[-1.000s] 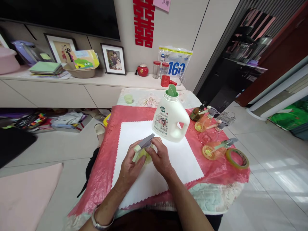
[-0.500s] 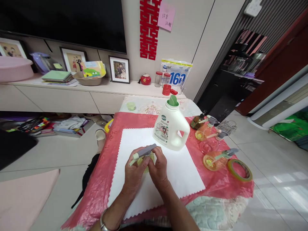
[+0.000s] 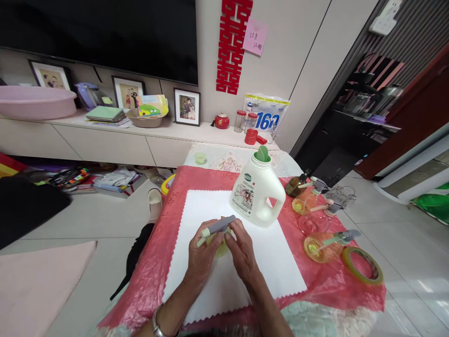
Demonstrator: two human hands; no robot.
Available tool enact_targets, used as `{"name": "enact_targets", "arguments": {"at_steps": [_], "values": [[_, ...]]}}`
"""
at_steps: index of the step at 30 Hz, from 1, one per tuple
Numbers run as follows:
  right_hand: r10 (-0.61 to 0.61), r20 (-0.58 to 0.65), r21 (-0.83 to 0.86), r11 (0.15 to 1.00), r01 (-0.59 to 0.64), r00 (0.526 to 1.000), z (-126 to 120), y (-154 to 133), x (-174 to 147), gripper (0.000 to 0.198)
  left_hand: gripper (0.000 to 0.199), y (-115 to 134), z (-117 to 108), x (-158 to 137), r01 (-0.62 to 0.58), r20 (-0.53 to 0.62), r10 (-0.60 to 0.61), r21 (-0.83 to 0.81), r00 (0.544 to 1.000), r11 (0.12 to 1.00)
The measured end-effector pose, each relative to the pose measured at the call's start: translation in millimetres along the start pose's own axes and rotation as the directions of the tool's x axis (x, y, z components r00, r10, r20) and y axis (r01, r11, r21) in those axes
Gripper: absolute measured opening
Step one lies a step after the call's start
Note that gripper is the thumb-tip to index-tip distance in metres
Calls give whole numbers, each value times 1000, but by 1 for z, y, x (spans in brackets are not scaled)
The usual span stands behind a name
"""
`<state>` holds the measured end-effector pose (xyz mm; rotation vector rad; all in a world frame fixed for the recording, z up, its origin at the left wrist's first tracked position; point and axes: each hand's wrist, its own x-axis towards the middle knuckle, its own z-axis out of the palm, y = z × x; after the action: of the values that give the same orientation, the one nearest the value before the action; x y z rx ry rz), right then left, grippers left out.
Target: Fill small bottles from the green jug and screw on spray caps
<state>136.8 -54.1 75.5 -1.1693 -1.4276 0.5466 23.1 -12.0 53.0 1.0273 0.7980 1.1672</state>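
Note:
A spray bottle with pale yellow liquid stands over the white sheet, its lower part partly behind my fingers. Its trigger sprayer is grey with a light green nozzle pointing left. My left hand wraps the left side of the bottle's neck, thumb at the collar. From the other side, my right hand closes round the same collar, with thumb and fingers pressed to it. Just beyond my hands is a white detergent jug with an uncapped green spout.
Along the right edge of the red cover stand several spray bottles, a dark dropper bottle and a roll of tape. A small green cup sits at the table's far left. Behind is a low cabinet with picture frames and jars.
The whole scene has shifted right and slightly down as my head turned left. Both hands stay at the spray bottle's collar, with small finger movement.

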Motion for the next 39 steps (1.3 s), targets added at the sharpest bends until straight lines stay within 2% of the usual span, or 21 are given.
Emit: {"name": "enact_targets", "arguments": {"at_steps": [6, 18, 22, 26, 31, 35, 39], "values": [[19, 6, 33, 999, -19, 1000, 2, 6, 2, 32, 46, -1, -1, 1, 5, -6, -5, -12, 1000, 1000], [-15, -120, 51, 998, 21, 993, 13, 14, 1, 21, 45, -3, -2, 5, 54, -7, -55, -84, 998, 995], [-12, -185, 36, 999, 19, 983, 18, 20, -2, 20, 42, -4, -4, 6, 28, -76, -25, 43, 997, 999], [-15, -171, 26, 999, 20, 985, 18, 20, 0, 23, 39, -8, -6, 6, -5, -89, 15, 103, 996, 995], [-20, -144, 26, 999, 24, 989, 15, 17, 2, 23, 36, -12, -4, 6, -26, -67, 30, 58, 997, 998], [1, -179, 37, 999, 6, 984, 15, 21, -1, 23, 31, -8, -2, 4, -58, -61, 57, -9, 997, 998], [39, -217, 57, 998, -27, 976, 19, 26, -4, 25, 27, -2, -3, 2, -69, -22, 69, 0, 997, 998]]}}
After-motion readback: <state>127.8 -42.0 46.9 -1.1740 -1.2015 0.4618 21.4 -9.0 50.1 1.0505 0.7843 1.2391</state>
